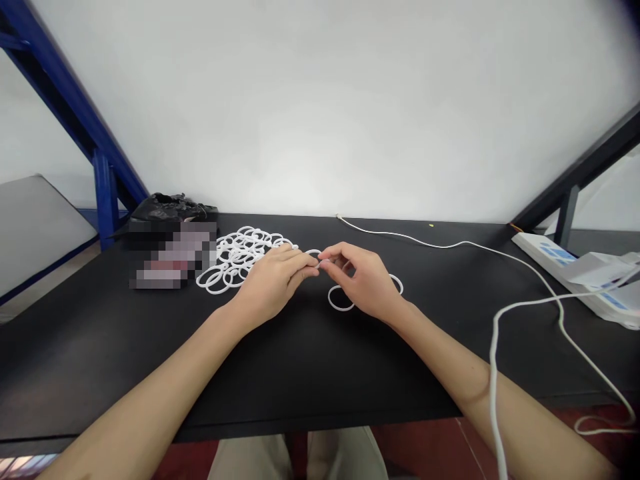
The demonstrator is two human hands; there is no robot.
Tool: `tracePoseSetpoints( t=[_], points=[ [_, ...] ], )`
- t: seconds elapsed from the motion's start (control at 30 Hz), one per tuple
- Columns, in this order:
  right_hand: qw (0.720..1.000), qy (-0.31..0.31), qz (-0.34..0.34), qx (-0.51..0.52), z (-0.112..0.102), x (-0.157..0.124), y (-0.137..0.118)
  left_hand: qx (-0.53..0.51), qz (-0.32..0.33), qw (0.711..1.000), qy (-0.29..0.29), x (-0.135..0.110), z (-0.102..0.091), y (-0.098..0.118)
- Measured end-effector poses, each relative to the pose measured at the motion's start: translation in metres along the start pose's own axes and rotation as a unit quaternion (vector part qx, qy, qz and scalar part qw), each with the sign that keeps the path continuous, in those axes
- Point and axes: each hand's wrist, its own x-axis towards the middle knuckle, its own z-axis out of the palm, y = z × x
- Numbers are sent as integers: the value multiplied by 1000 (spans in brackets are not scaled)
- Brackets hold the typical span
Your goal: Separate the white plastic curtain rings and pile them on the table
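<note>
Both my hands meet over the middle of the black table (300, 373), fingertips pinched close together on a thin white ring (314, 252). My left hand (273, 277) grips its near side from the left, fingers pressed together. From the right, my right hand (360, 277) pinches it between thumb and fingers; much of the ring is hidden behind the hands. Below my right hand lies a loose white ring (341, 309), partly covered, and a white curve (399, 283) shows at the wrist's far side. Left of my left hand lies a pile of white rings (240, 250).
A black plastic bag (173, 205) and a blurred-out patch are at the back left. A white cord (465, 243) crosses the right side and hangs over the front edge near my right forearm. A white board with blue markings (555, 257) lies at the far right. Blue frame bars (75, 100) rise left.
</note>
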Motion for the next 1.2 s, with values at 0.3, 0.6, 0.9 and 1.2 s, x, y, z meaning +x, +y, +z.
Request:
tracePoseSetpoints(
  t=[0.3,0.6,0.9,1.2],
  points=[
    [988,33,46,-141,-16,3,8,140,-98,984,60,-3,-8,-29],
    [901,-25,194,-388,-44,3,25,213,-114,968,63,-7,-1,-39],
    [914,-79,177,-356,-22,1,13,216,-126,966,59,-6,2,-35],
    [938,-80,137,-309,-17,-1,13,156,-71,984,49,-3,6,-27]
  ],
)
